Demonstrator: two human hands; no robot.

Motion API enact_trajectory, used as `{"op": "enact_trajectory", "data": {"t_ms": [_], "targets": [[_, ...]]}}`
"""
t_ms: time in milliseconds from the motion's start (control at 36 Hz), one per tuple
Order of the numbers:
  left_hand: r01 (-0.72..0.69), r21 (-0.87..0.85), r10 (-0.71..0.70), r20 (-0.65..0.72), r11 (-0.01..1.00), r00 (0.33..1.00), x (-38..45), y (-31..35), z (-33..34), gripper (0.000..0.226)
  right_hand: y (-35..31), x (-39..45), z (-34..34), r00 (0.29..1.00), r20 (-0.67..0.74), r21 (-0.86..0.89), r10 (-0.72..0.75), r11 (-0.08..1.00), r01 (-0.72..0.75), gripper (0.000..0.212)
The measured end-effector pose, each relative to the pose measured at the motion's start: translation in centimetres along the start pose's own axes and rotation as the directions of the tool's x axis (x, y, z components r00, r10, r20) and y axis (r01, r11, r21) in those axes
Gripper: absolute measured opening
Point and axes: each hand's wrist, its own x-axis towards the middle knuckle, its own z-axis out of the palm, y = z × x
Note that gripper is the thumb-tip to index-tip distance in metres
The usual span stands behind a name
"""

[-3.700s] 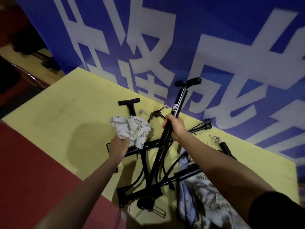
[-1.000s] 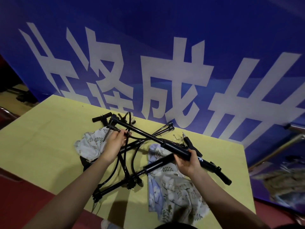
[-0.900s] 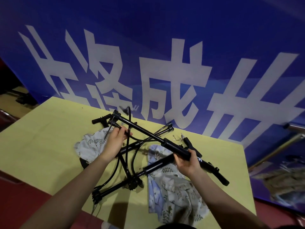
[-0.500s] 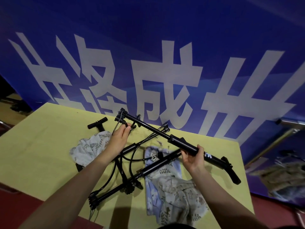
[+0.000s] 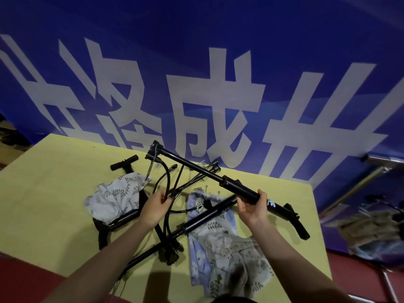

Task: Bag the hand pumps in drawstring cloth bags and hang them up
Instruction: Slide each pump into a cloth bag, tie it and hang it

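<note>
Your right hand grips the stiff pump mid-barrel; your left hand pinches its floppy hose at nine o'clock.

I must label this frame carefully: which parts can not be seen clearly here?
- Head view: the leaf-print grey cloth bag covers part of a black hand pump.
- Left hand hides where the black hoses meet.
- White logo on the held black pump beside the right hand: too small.
</note>
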Motion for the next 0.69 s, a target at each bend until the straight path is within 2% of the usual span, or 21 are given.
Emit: {"op": "enact_trajectory", "data": {"t_ms": [111,194,250,333,444,583,694], "targets": [[0.187,-0.012,-0.183,0.153,0.982,0.971,0.1,-1.7,1.4,0.044,-0.3,0.4,-0.1,1.0,-0.01,0.017,-0.002,1.0,0.002,0.031],[0.178,-0.043,-0.167,0.185,0.983,0.968,0.8,-2.0,1.8,0.047,-0.5,0.6,-0.3,1.0,-0.009,0.038,0.001,0.999,0.0,0.031],[0.119,-0.073,-0.108,0.141,0.99,0.984,1.2,-1.7,1.7,0.039,-0.5,0.6,-0.3,1.0,-0.014,0.06,-0.005,0.998,0.006,0.032],[-0.012,-0.12,0.012,0.002,0.993,1.0,1.3,-0.6,1.2,0.035,-0.5,0.5,0.0,0.999,-0.036,0.127,-0.02,0.992,0.024,0.032],[-0.149,-0.171,0.122,-0.161,0.974,0.979,1.6,1.3,0.5,0.035,-0.9,1.1,0.3,0.998,-0.06,0.216,0.013,0.976,0.001,0.036],[-0.205,-0.244,0.13,-0.292,0.948,0.948,1.8,3.1,-1.2,0.032,-1.7,1.4,0.8,0.998,-0.065,0.253,-0.012,0.967,0.028,0.038],[-0.242,-0.165,0.186,-0.298,0.956,0.936,2.2,2.4,-2.2,0.029,-2.5,1.0,0.8,0.993,-0.09,0.236,-0.073,0.967,0.092,0.036]]}}
